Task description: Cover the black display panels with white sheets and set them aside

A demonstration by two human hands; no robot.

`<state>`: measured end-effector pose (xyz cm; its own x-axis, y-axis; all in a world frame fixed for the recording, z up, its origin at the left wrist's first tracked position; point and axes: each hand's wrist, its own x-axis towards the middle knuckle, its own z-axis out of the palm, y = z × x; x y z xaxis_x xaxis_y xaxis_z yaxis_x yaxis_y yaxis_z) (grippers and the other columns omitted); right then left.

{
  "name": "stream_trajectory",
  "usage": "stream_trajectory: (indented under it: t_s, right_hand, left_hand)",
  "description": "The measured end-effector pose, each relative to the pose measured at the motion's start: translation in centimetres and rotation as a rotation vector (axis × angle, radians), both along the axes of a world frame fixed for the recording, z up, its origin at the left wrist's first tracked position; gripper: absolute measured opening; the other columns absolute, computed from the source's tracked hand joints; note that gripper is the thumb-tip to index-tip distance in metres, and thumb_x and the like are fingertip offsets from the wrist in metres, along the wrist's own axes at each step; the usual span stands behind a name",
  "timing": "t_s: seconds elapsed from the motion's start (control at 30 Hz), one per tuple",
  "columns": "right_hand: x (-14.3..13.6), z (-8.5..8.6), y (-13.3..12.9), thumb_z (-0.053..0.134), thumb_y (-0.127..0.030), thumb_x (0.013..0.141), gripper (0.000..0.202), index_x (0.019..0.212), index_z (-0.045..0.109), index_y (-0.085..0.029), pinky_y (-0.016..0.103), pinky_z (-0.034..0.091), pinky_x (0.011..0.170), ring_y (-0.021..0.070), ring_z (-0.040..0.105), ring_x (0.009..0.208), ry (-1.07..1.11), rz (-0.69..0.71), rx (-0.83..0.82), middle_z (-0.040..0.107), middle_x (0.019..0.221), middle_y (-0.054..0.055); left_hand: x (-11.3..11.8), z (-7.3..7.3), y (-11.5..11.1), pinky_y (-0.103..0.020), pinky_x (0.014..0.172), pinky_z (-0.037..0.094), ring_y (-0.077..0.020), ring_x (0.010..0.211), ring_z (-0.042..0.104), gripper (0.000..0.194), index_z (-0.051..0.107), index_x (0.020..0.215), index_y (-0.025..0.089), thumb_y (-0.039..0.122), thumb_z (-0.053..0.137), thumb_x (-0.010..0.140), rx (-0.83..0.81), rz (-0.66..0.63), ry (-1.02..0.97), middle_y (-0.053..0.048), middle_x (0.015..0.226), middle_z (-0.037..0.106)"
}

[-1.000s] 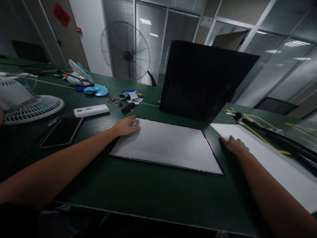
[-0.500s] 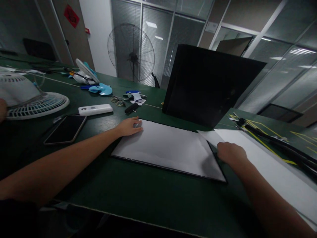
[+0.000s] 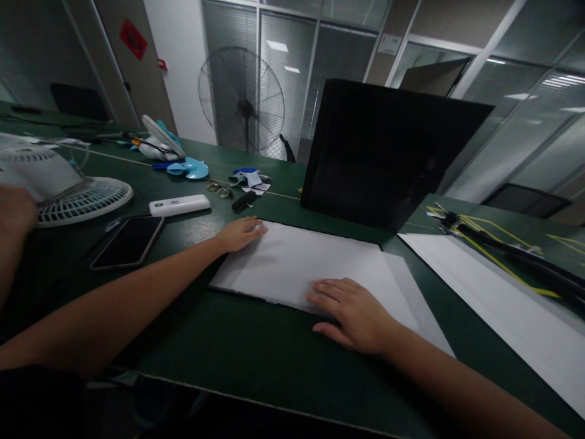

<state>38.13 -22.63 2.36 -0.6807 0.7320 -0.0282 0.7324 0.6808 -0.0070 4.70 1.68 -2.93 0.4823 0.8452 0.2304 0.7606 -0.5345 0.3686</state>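
Note:
A flat panel with a thin black edge (image 3: 256,297) lies on the green table. White sheet material (image 3: 292,256) covers it and sticks out past its right side. My left hand (image 3: 240,235) rests open on the panel's far left corner, fingers spread. My right hand (image 3: 354,314) is open, its fingers apart over the sheet near the front edge; the fingertips are slightly blurred. More white sheets (image 3: 493,305) lie to the right, apart from the panel.
A large black screen (image 3: 379,158) stands behind the panel. To the left are a phone (image 3: 128,242), a white device (image 3: 180,205), glasses (image 3: 220,189) and a white fan part (image 3: 86,201). Another person's hand (image 3: 16,213) shows at the left edge. Black cables (image 3: 503,247) lie at right.
My right hand has moved left from the sheets onto the panel and opened. A white sheet now extends past the panel's right side. The other person's hand has come further into view.

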Motion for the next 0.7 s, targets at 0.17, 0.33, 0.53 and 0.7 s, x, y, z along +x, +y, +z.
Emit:
stream_trajectory:
  t_s: [0.17,0.33,0.53,0.7]
  right_hand:
    - [0.6,-1.1,0.6,0.041,-0.066,0.109,0.074,0.167,0.04,-0.02,0.056,0.034,0.129,0.0302,0.032,0.16,0.112,0.112,-0.097,0.029,0.174,0.013]
    - [3.8,-1.3,2.8,0.048,-0.059,0.108,0.066,0.166,0.042,-0.027,0.055,0.033,0.13,0.0282,0.039,0.156,0.144,-0.027,0.031,0.036,0.171,0.009]
    - [14.4,-1.2,7.2,0.046,-0.049,0.107,0.063,0.159,0.051,-0.014,0.052,0.032,0.129,0.0322,0.043,0.153,0.023,-0.655,0.323,0.046,0.164,0.018]
    - [23.7,-1.9,7.2,0.038,-0.05,0.108,0.068,0.151,0.054,0.001,0.062,0.043,0.112,0.0474,0.046,0.146,-0.086,-1.16,0.261,0.046,0.153,0.04]
  left_hand:
    - [0.1,-0.3,0.5,-0.045,0.128,0.036,-0.0359,0.153,0.049,0.085,0.058,0.156,0.015,0.067,0.061,0.09,0.011,0.026,0.093,-0.017,0.169,0.045]
    - [-0.1,-0.4,0.9,-0.042,0.129,0.036,-0.0314,0.153,0.05,0.063,0.061,0.154,0.022,0.044,0.057,0.095,-0.008,0.012,0.071,-0.01,0.169,0.047]
    - [0.0,-0.1,0.6,-0.04,0.128,0.039,-0.0302,0.152,0.051,0.056,0.064,0.151,0.026,0.028,0.055,0.096,-0.045,0.033,0.067,-0.007,0.169,0.048]
    - [0.0,0.2,0.3,-0.044,0.126,0.04,-0.0335,0.149,0.054,0.055,0.064,0.152,0.027,0.031,0.053,0.098,-0.05,0.011,0.085,-0.006,0.172,0.043]
